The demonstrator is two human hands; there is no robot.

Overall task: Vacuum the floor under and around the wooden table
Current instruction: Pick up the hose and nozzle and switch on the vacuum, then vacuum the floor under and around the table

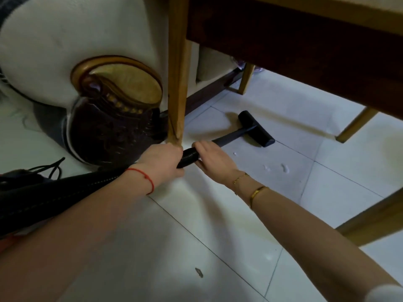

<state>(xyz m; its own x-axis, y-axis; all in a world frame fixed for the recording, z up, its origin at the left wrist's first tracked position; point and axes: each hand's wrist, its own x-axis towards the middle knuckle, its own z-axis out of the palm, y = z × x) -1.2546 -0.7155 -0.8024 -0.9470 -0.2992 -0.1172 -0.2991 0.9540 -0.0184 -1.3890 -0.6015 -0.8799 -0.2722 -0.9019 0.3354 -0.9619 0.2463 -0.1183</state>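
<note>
Both hands [163,159] grip vacuum wand [231,136], pointing far-right under table [283,38]

White glossy floor tiles [218,247] with thin dark grout lines fill the room. A white upholstered sofa [76,40] with dark carved, gold-trimmed wood stands at left, dimly lit.
</note>
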